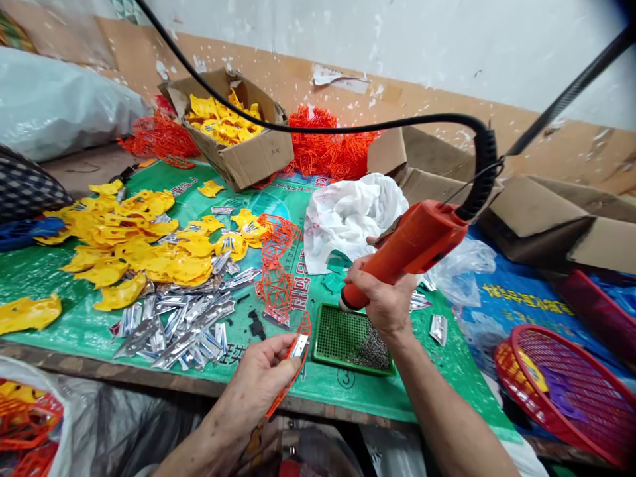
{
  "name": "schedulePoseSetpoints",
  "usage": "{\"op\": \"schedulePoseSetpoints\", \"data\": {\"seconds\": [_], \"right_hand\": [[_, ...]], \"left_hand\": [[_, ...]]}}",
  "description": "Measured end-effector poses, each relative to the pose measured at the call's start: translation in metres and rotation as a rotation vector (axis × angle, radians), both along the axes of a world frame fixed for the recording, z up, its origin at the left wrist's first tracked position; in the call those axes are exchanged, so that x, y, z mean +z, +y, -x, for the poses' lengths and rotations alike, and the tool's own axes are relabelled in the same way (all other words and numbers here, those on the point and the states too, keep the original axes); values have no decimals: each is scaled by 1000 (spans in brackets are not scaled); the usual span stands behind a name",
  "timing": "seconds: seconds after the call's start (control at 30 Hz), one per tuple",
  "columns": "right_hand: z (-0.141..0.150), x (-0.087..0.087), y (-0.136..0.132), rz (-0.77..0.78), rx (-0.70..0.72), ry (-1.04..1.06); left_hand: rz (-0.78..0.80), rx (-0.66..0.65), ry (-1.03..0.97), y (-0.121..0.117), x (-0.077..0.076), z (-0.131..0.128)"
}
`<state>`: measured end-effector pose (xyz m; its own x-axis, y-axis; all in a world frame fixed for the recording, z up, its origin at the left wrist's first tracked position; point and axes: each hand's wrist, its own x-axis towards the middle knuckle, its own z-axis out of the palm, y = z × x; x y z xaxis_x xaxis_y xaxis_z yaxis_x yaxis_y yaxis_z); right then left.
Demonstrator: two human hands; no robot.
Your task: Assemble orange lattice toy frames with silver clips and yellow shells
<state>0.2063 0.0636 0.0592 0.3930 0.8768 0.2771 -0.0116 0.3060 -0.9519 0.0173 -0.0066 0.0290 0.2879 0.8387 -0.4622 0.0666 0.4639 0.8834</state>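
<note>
Silver plate (300, 345) sits near front edge of the green table cover (437, 397), against the orange lattice pc (281, 399); both pinched btwn thumb & index of L hand (263, 371), other fingers curled in, partly hidden. R hand (390, 301) is wrapped round the red power driver (415, 240), fingers closed on the barrel, some out of sight behind it, so can't tell exact finger spacing there. Step in hand, by my read: plate & lattice held together, driver held up but apart from them, its pale tip (344, 303) down-left by the far edge of the green tray (318, 354) w/ small dark bits, prob. screws (375, 348), heaped at R end. Any next move w/ the driver calls for a steady L pinch & tip lined up w/ the work. Pose: L forearm comes in from bottom L, wrist low, hand angled up-right; R forearm rises from bottom R, hand higher, driver tilted, butt up-right to the black cable (348, 128). Further out: loose silver plates (183, 331) L of L hand, another orange lattice (275, 285) beyond it, yellow pcs (149, 232) past those, white cloth (342, 218) behind tray, open carton (258, 159) at back w/ more yellow pcs.
</note>
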Motion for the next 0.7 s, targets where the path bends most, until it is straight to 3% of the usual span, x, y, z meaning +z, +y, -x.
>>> {"op": "schedulePoseSetpoints", "data": {"seconds": [0.7], "right_hand": [[4, -1, -1, -4, -36, -41]], "left_hand": [[-42, 38, -8, -3, -4, -3]]}}
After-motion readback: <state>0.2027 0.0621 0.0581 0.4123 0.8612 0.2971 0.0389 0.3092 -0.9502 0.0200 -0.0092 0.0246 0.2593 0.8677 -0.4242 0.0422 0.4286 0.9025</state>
